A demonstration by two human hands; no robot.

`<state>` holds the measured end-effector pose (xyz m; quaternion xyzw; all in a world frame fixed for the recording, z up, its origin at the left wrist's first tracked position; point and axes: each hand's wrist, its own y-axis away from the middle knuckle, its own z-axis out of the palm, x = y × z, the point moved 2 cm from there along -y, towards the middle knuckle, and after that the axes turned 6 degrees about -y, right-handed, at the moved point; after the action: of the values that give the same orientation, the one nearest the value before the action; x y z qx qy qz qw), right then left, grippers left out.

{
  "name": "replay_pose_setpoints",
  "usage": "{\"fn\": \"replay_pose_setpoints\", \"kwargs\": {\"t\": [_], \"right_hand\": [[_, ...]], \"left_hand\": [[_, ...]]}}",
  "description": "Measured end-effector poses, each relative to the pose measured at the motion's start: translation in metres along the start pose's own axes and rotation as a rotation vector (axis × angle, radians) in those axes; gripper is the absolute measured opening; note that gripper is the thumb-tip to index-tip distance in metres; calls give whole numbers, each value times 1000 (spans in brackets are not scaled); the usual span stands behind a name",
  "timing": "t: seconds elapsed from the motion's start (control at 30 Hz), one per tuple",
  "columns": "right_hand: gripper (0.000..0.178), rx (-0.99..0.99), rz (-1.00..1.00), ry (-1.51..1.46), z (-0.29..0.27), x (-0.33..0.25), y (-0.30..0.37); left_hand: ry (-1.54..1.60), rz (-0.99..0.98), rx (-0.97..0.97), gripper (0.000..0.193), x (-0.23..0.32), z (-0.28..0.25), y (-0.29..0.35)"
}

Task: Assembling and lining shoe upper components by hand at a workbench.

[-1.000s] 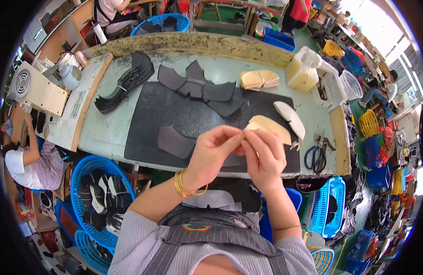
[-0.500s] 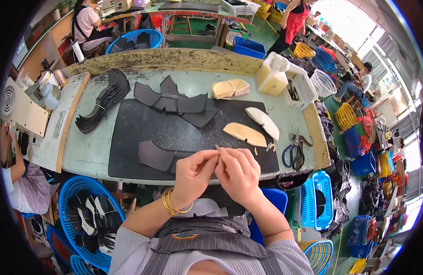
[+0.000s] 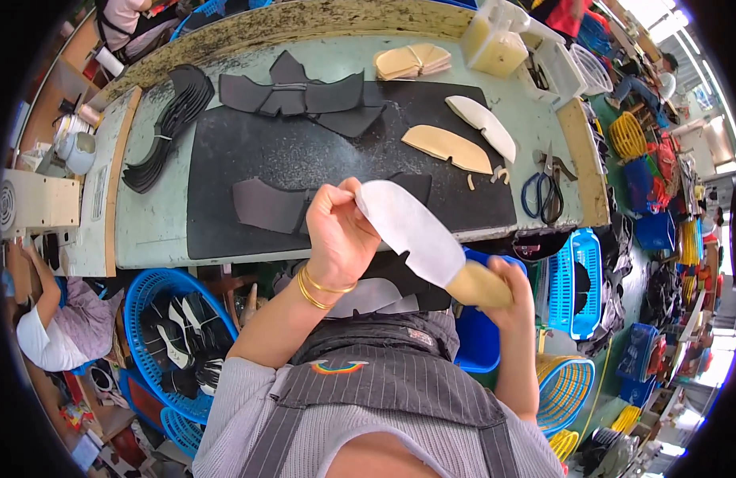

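My left hand [image 3: 340, 239], with two gold bangles on its wrist, pinches the upper left end of a white curved, notched piece [image 3: 412, 227] held above the table's near edge. My right hand [image 3: 511, 295] is closed on the piece's beige lower right end [image 3: 481, 285], which is blurred; whether this is a separate layer I cannot tell. Behind, on a black mat [image 3: 280, 151], lie a beige notched piece [image 3: 443, 149], a white curved piece [image 3: 483, 126] and small curved scraps [image 3: 499, 174]. A dark grey panel [image 3: 268, 205] lies partly hidden behind my left hand.
Dark grey panels [image 3: 292, 97], a tied black stack [image 3: 170, 119] and a tied beige stack [image 3: 412, 61] sit farther back. Scissors [image 3: 545, 191] lie at the right, near a glue container [image 3: 495, 48]. Blue baskets [image 3: 137, 319] flank me below the table.
My hands have moved apart, the right one down and to the right. The white piece with its beige end now stretches between them. The view has tilted down toward my body.
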<state>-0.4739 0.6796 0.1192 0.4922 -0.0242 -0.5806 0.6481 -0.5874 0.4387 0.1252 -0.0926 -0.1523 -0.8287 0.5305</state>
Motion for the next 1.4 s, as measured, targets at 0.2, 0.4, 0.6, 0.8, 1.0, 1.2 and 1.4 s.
{"fn": "replay_pose_setpoints", "kwargs": {"t": [0.2,0.4,0.6,0.8,1.0,1.2,1.4], "right_hand": [[84,-572,-596,948,27,-11,55],[19,-650,-412,449,116,18,-1],[11,-612,-480,824,150,57,-83],[16,-561,-498,1094,141,72,-105],[14,-596,-469,1114,143,73,-99],[13,-576,-550,1199,147,74,-94],[18,-591,-663,1273,152,75,-96]], "left_hand": [[-1256,285,-375,4,-41,34,47],[-1636,426,-248,53,35,10,45],[-1160,68,273,19,94,-50,43],[-1868,130,356,26,110,-77,38],[-1736,62,336,27,108,-74,43],[-2179,290,237,17,99,-70,42],[-2537,679,-264,59,73,-39,37]]}}
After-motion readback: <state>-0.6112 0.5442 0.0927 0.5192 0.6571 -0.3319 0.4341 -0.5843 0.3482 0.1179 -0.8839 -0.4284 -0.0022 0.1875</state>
